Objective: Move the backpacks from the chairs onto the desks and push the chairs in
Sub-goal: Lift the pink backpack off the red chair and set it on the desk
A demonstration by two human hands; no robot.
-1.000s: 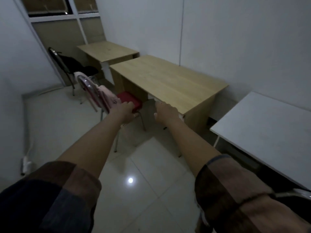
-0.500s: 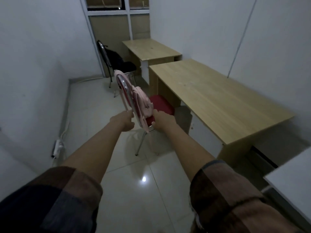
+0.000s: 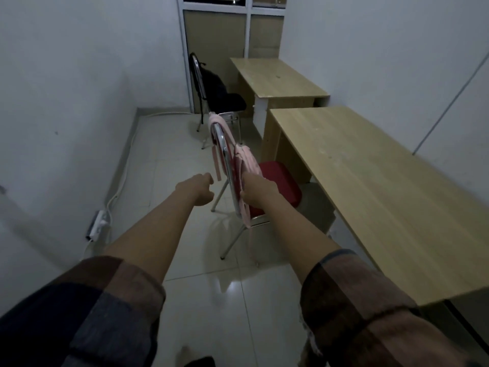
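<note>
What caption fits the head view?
Right hand at pink backpack hung on red-seated metal chair; left hand beside it.

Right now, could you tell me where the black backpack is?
In the head view, the black backpack sits on the far chair, left of the smaller wooden desk.

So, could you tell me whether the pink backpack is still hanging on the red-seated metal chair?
Still hanging: the pink backpack drapes over the red-seated metal chair's backrest, with the right hand at it.

Two chairs [image 3: 267, 181] on tiled floor [image 3: 169, 154]
</note>
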